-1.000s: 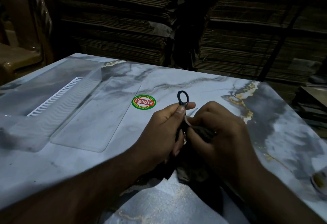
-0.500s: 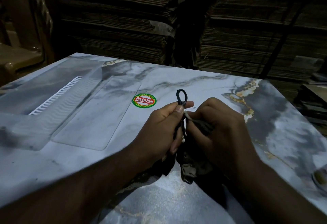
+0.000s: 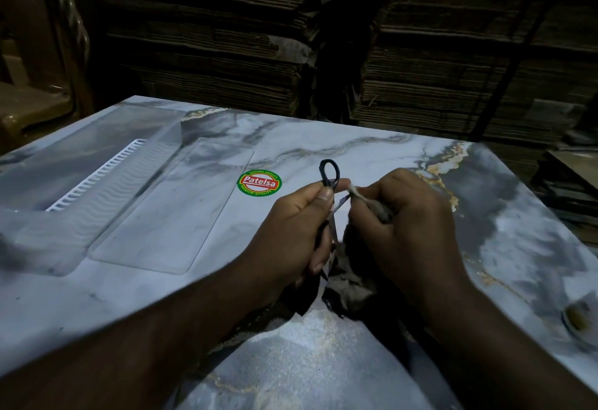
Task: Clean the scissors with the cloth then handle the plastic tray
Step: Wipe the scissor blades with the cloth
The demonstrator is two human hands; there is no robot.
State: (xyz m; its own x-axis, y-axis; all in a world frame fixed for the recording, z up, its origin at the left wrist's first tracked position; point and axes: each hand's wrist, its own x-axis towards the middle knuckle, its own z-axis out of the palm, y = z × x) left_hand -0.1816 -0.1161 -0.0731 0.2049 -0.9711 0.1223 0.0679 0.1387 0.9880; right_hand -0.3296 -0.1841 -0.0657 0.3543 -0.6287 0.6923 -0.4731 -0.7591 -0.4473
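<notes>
My left hand (image 3: 293,231) grips small black-handled scissors (image 3: 329,173) upright, one finger loop sticking out above my thumb and the metal blades running down between my hands. My right hand (image 3: 407,225) pinches a dirty grey cloth (image 3: 351,277) against the blades; the rest of the cloth hangs down onto the table. A clear plastic tray (image 3: 81,189) with a white slotted strip lies flat at the left of the marble-patterned table (image 3: 323,361), apart from both hands.
A flat clear plastic sheet (image 3: 168,215) lies beside the tray. A round red and green sticker (image 3: 260,183) sits on the tabletop near my left hand. Stacks of cardboard (image 3: 453,70) rise behind the table. A brown chair (image 3: 29,108) stands at the far left.
My right hand has slid the cloth slightly up along the scissor blades, so a bit more blade shows between the hands. My left hand keeps the same hold.
</notes>
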